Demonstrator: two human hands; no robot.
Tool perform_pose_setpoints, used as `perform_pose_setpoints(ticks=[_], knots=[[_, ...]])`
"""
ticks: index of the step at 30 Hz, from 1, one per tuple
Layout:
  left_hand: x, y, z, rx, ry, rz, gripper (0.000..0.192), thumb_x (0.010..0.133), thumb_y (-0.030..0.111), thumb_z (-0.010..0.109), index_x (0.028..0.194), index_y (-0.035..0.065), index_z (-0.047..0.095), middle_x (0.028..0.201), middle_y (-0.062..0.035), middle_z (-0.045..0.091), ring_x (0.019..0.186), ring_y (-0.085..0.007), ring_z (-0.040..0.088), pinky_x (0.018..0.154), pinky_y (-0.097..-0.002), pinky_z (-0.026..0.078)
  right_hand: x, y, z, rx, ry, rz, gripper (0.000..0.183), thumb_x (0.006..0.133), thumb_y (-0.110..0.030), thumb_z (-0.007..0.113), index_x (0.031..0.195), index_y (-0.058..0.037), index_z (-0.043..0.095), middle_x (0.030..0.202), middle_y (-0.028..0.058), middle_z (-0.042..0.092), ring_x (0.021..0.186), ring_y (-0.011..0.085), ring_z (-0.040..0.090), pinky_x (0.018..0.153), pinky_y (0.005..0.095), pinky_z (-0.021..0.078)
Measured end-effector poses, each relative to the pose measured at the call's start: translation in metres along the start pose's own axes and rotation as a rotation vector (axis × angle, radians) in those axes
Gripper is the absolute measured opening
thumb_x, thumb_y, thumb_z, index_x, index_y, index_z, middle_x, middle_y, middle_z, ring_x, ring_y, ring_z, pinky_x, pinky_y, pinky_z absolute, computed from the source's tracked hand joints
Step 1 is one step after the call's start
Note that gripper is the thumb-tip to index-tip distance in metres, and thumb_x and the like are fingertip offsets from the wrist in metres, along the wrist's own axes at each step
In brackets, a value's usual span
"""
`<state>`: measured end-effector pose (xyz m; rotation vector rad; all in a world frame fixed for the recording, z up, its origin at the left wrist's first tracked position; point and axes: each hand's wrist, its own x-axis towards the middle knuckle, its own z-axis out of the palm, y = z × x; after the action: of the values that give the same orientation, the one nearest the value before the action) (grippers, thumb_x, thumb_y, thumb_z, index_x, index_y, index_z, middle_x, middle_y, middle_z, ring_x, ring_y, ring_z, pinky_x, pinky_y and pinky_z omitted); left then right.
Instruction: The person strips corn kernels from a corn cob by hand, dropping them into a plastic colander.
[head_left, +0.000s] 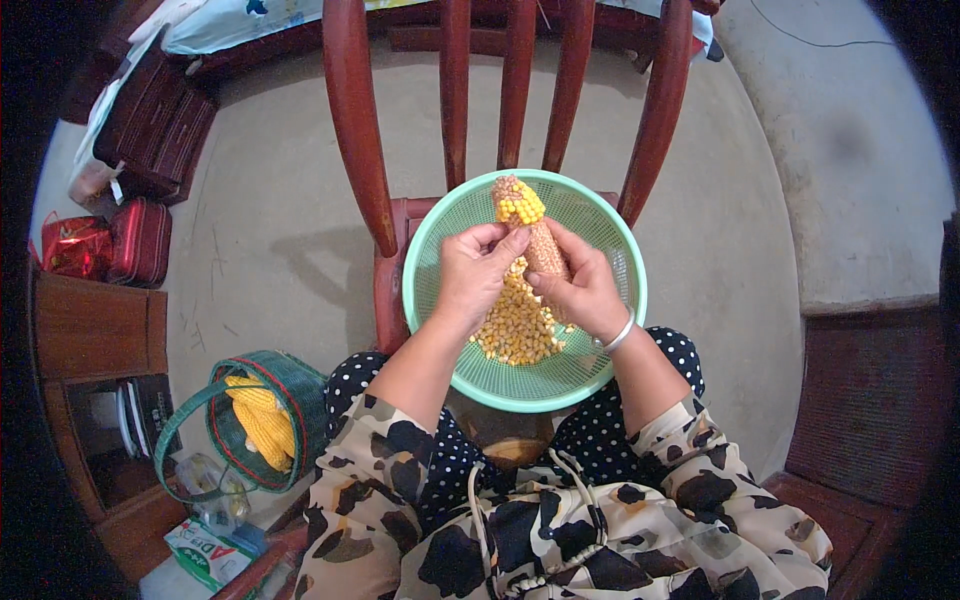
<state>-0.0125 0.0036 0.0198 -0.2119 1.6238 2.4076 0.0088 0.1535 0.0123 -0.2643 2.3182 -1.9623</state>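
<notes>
Between my two hands is a corn cob (546, 251), mostly bare, with a patch of yellow kernels left near its far end. My right hand (583, 281) grips the lower, bare length of the cob and wears a silver bangle (620, 331) at the wrist. Thumb and fingers of my left hand (480, 266) press on the cob just below the kernel patch. Beneath both hands sits a green plastic colander (442, 360), with a pile of loose corn kernels (517, 330) on its bottom.
The colander rests on a red-brown wooden chair (388, 300) with a slatted back. At lower left, a green woven basket (300, 405) holds several corn ears (262, 420). A wooden cabinet (101, 322), red bags (141, 241) and a printed carton (206, 551) line the left side.
</notes>
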Motion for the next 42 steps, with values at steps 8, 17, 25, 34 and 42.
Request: perform_pose_setpoints(ticks=[8,17,25,34,42], knots=[[0.0017,-0.0031,-0.0029,-0.092,-0.076,-0.010,0.019,0.084,0.007,0.052,0.097,-0.0038,0.059,0.091,-0.0078,0.062,0.081,-0.0139,0.059,0.075,-0.0270,0.047,0.0008,-0.0019,0.0020,0.210,0.027,0.081,0.063,0.072,-0.007,0.067,0.128,0.0018,0.040,0.110,0.0101,0.057,0.097,0.0147,0.055,0.085,0.0290,0.0439],[0.0020,-0.0017,-0.0037,-0.129,-0.070,0.016,0.023,0.082,0.015,0.062,0.093,-0.0059,0.061,0.084,-0.0070,0.063,0.073,-0.0094,0.058,0.065,-0.0221,0.047,0.0005,0.0013,0.0047,0.019,0.029,-0.015,0.062,0.073,-0.010,0.065,0.127,0.0029,0.039,0.112,0.0136,0.056,0.102,0.0166,0.053,0.089,0.0300,0.0419],[0.0018,-0.0039,-0.0012,-0.062,-0.023,0.032,0.028,0.080,0.020,0.068,0.090,-0.0051,0.063,0.081,-0.0070,0.064,0.068,-0.0083,0.057,0.061,-0.0211,0.047,-0.0008,-0.0012,0.0025,0.091,-0.008,0.012,0.064,0.074,-0.010,0.065,0.129,0.0038,0.037,0.115,0.0125,0.054,0.105,0.0161,0.051,0.090,0.0292,0.0402],[0.0013,-0.0019,-0.0045,-0.058,-0.095,0.007,0.022,0.085,0.017,0.060,0.095,-0.0024,0.062,0.090,-0.0053,0.063,0.080,-0.0097,0.057,0.075,-0.0250,0.046,0.0011,-0.0053,-0.0001,0.117,-0.014,0.032,0.063,0.073,-0.008,0.066,0.128,0.0037,0.038,0.116,0.0116,0.054,0.104,0.0155,0.051,0.090,0.0292,0.0406],[0.0031,-0.0050,-0.0039,-0.160,-0.103,-0.017,0.019,0.083,0.003,0.051,0.098,-0.0051,0.061,0.089,-0.0087,0.063,0.077,-0.0121,0.059,0.070,-0.0231,0.048,0.0009,0.0025,-0.0007,0.068,0.046,-0.015,0.061,0.073,-0.009,0.066,0.127,0.0034,0.040,0.111,0.0125,0.057,0.101,0.0164,0.054,0.087,0.0297,0.0429]])
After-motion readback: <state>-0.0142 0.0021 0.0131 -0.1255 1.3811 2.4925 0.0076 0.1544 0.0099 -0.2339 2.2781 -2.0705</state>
